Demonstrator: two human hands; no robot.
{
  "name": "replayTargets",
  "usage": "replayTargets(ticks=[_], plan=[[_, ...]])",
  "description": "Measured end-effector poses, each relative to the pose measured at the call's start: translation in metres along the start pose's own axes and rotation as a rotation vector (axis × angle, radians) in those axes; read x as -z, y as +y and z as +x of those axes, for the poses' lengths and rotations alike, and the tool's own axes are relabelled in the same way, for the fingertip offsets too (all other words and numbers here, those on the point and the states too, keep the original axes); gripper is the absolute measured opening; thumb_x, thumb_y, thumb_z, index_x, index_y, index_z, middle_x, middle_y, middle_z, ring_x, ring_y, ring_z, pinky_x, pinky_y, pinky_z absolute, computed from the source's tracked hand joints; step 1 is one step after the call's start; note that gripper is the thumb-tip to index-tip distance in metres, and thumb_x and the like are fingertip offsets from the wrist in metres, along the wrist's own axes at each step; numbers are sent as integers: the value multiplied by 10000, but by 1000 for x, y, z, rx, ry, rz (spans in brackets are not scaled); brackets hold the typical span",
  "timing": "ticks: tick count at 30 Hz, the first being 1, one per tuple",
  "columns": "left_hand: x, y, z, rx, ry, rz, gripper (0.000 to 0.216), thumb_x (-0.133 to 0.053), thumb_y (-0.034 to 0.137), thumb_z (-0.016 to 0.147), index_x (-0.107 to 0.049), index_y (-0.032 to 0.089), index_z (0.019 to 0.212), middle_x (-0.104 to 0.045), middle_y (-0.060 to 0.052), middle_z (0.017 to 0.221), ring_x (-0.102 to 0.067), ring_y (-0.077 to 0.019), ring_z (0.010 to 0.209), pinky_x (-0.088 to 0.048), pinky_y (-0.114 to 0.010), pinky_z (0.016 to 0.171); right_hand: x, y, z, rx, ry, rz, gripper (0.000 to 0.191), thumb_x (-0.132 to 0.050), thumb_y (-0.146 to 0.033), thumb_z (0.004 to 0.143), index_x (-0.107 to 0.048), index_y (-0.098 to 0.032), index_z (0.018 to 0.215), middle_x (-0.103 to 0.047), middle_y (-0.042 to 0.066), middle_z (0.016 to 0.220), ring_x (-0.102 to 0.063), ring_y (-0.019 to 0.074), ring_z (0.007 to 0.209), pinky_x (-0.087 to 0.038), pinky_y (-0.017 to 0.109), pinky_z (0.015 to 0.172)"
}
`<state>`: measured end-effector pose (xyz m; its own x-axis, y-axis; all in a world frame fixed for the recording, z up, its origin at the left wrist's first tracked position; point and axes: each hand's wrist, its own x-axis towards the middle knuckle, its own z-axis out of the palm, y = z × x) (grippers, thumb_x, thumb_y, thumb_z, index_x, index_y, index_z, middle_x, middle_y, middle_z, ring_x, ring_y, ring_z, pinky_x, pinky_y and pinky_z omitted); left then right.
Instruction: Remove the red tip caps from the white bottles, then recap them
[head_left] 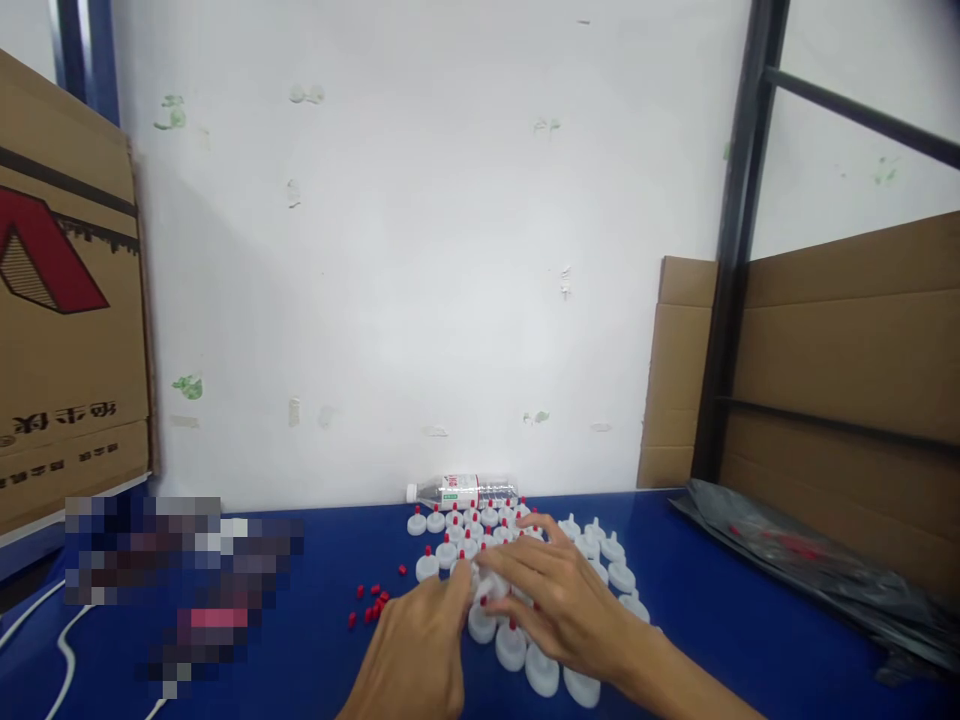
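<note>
My right hand (559, 597) curls its fingers around a white nozzle cap (491, 585), held tilted above the other caps. My left hand (425, 632) is closed, its thumb and index finger meeting beside that cap; what they pinch is hidden. Around both hands, many white nozzle caps stand in rows. Several carry small red tips, like the front cap (511, 648), while those to the right, such as one cap (621, 577), have bare white spouts. Loose red tips (376, 590) lie scattered left of my left hand.
A clear plastic bottle (480, 490) lies along the wall behind the caps. Blurred items (217, 600) and white cables (66, 650) are at left. Cardboard boxes (75, 400) flank the blue table (315, 670). Grey plastic bags (817, 580) rest at the right edge.
</note>
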<state>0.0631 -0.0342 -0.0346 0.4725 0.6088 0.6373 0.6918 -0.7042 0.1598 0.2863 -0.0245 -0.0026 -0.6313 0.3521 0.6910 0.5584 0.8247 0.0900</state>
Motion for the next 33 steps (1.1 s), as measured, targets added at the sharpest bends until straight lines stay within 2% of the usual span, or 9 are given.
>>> replayTargets(ticks=[2, 5, 7, 9, 14, 20, 24, 29, 33], plan=[[8, -5, 0, 85, -20, -91, 261, -246, 238, 1026, -472, 253, 896, -585, 11, 631, -552, -173, 534, -341, -277, 511, 8, 22, -4, -49, 103, -82, 304, -510, -309, 1041, -541, -215, 1328, -751, 89, 1128, -704, 219, 987, -367, 463, 1062], [20, -10, 1, 125, -40, -74, 361, -215, 300, 1059, -450, 250, 790, -588, 5, 668, -540, -167, 565, -364, -268, 523, 26, 70, -18, -365, 243, -231, 311, -541, -395, 1003, -624, -209, 1240, -743, 108, 1138, -682, 265, 1022, -409, 449, 1016], [21, -12, 2, 65, -55, 7, 335, -267, 279, 1049, -508, 243, 819, -637, -29, 801, -586, -189, 707, -410, -267, 581, 34, 101, -31, -632, 223, -278, 349, -512, -420, 975, -649, -220, 1227, -739, 97, 1109, -679, 263, 999, -440, 403, 978], [17, -12, 2, 1, -97, 62, 289, -322, 245, 1034, -568, 240, 883, -656, -51, 922, -599, -208, 847, -457, -272, 664, 37, 125, -44, -745, 196, -292, 371, -475, -389, 947, -668, -203, 1204, -748, 94, 983, -695, 247, 828, -486, 366, 847], [8, -10, 2, -54, -256, 63, 244, -411, 173, 1005, -631, 221, 914, -661, -75, 1007, -582, -232, 984, -510, -297, 761, 30, 153, -70, -886, 106, -304, 383, -462, -351, 893, -626, -223, 1215, -661, 3, 634, -652, 234, 593, -434, 311, 632], [0, -10, -2, -94, -367, 15, 161, -569, 106, 903, -673, 229, 904, -675, -47, 962, -590, -231, 979, -507, -290, 760, 22, 167, -86, -912, 8, -301, 204, -483, -341, 907, -625, -233, 1007, -657, 17, 674, -641, 226, 623, -381, 284, 598], [8, -12, 4, -96, -225, 72, 63, -605, 185, 908, -660, 213, 917, -688, -47, 956, -601, -235, 909, -482, -390, 845, 16, 177, -95, -905, -35, -300, 144, -576, -336, 870, -649, -212, 884, -693, 62, 838, -660, 228, 750, -411, 287, 665], [58, -41, 23, -42, 187, 353, 438, -379, 285, 1017, -553, 198, 625, -568, 2, 569, -546, -178, 606, -385, -546, 953, 9, 187, -107, -970, -63, -303, 185, -609, -353, 860, -694, -190, 878, -678, 102, 920, -660, 244, 805, -415, 297, 675], [86, -64, 27, 39, 250, 533, 553, -303, 339, 1033, -517, 216, 538, -544, 8, 463, -527, -155, 478, -341, -573, 1036, 5, 191, -112, -1033, -96, -250, 169, -617, -340, 844, -703, -195, 842, -696, 81, 820, -659, 248, 767, -392, 292, 641]])
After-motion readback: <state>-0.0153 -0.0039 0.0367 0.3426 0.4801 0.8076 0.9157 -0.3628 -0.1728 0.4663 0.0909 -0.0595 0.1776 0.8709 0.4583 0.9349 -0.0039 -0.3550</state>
